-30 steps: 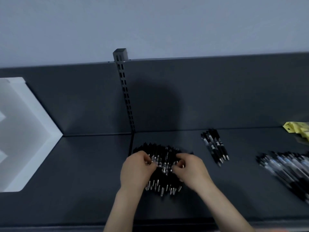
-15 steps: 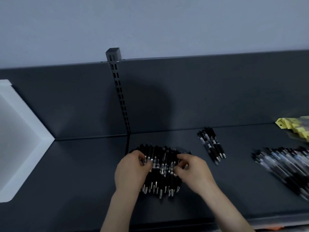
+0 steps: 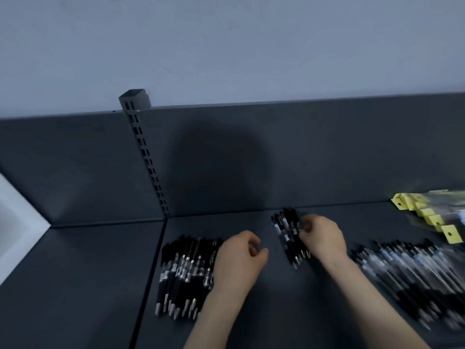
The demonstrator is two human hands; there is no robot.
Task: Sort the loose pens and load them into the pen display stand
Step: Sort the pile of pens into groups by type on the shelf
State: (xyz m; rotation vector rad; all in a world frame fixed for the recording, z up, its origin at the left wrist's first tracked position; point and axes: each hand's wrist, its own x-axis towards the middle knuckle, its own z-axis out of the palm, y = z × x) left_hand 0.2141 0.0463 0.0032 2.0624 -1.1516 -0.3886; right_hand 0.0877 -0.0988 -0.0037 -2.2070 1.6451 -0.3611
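On the dark shelf (image 3: 75, 285), three groups of pens lie apart. The large black pile (image 3: 185, 275) sits at the left, tips toward the person. The small bundle (image 3: 286, 235) lies in the middle, near the back panel (image 3: 327, 159). The clear-barrelled spread (image 3: 407, 268) occupies the right, in front of the yellow-tagged packets (image 3: 427, 217).

The left hand (image 3: 239, 260) rests just beside the right edge of the large black pile, fingers curled loosely. Whether it grips a pen cannot be told. The right hand (image 3: 322, 238) is at the small bundle, fingers bent in against its right side and touching the pens; a firm grip cannot be confirmed.

Judged step: sorting. The pens are grouped by type, and the small bundle is being gathered or squared. No pen display stand is visible in this view, so loading is probably not yet begun.

Next move, as judged: close the right fingers around the whole bundle, keeping the tips aligned, so the pens lift together. Loose round barrels may roll or fan out if gripped unevenly.
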